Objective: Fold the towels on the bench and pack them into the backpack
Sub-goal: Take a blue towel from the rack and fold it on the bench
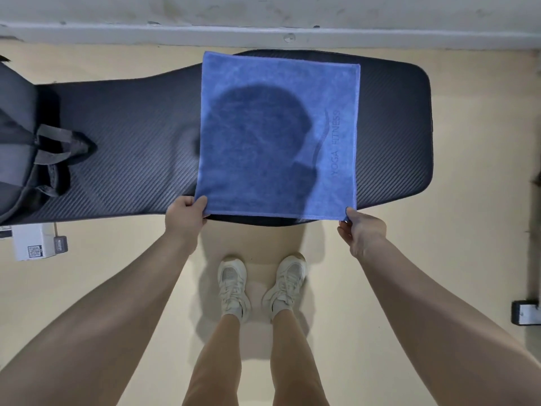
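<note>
We see both arms extended fwd: left hand (185,215) pinches near-left corner of blue towel (278,136), right hand (360,230) pinches near-right corner; towel flat on bench (131,136).

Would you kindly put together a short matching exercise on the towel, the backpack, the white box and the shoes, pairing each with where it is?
Things:
1. towel
2. backpack
3. white box
4. shoes

Places:
A. on the floor under the bench's left end
B. spread flat on the bench, near corners pinched by the left hand and right hand
C. on the floor in front of the bench, between the arms
D. on the bench's left end

Pairs: 1-B, 2-D, 3-A, 4-C
</note>
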A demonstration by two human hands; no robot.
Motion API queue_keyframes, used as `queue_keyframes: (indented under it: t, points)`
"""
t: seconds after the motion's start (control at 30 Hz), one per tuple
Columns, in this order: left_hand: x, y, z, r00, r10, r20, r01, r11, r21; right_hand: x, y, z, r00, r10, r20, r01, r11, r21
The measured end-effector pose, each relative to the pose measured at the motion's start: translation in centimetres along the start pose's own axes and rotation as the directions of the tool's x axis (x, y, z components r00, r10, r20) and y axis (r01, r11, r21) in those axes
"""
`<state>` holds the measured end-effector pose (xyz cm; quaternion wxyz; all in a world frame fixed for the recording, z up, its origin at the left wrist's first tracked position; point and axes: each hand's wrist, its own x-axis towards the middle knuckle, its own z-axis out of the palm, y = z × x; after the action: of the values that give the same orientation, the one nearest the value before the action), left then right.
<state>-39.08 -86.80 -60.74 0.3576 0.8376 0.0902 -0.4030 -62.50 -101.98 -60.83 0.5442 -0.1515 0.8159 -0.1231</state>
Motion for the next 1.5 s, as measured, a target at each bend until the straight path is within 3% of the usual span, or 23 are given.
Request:
queue_keyframes:
  t: [0.1,0.23,0.33,0.47,0.63,0.73,0.87,1.07,1.17,1.3,1.5]
  points:
    - [-1.6,0.8,-1.5,0.987,-0.121,0.104,0.137,0.975,-0.174,-0.8,0.0,-0.9,0.999,-0.022,0.047,0.024,0.999,-0.044]
    - [-4.5,2.1,-3.2,0.973,-0.179,0.145,0.190,0.980,-0.063,-3.2,-0.1,-2.4,0.995,-0.002,0.101,0.009,0.998,-0.066]
    - [-6.7,3.0,-4.4,0.985,-0.152,0.080,0.153,0.988,-0.008,-5.8,-0.8,-3.4,0.987,-0.131,0.088,0.133,0.991,-0.017]
    - [-8.6,5.3,-4.6,0.998,-0.066,0.022,0.068,0.990,-0.121,-8.4,-3.7,-3.7,0.928,-0.332,0.171,0.339,0.940,-0.016]
    - [-7.8,8.3,-4.3,0.995,-0.044,0.086,0.062,0.974,-0.220,-8.4,-7.3,-1.7,0.897,-0.368,0.245,0.386,0.922,-0.031]
    - [-5.4,10.0,-4.2,0.994,-0.039,0.104,0.050,0.992,-0.111,-7.2,-9.4,-0.4,0.887,-0.312,0.341,0.348,0.936,-0.050]
    - [-2.0,12.0,-3.0,0.972,0.139,0.188,-0.167,0.976,0.141,-5.0,-11.3,1.6,0.861,-0.310,0.403,0.390,0.911,-0.132]
    - [3.5,15.2,-1.1,0.938,0.319,0.134,-0.346,0.836,0.427,-1.7,-13.3,5.5,0.823,-0.511,0.246,0.567,0.725,-0.390]
    - [5.5,16.5,-0.5,0.922,0.351,0.162,-0.384,0.786,0.485,-0.8,-14.7,7.4,0.803,-0.534,0.264,0.593,0.675,-0.438]
    - [7.8,16.9,0.6,0.903,0.396,0.167,-0.422,0.744,0.518,0.7,-15.6,9.3,0.815,-0.525,0.247,0.546,0.549,-0.634]
    - [9.1,16.1,2.2,0.902,0.420,0.095,-0.410,0.771,0.487,1.8,-16.1,10.9,0.810,-0.524,0.262,0.526,0.454,-0.719]
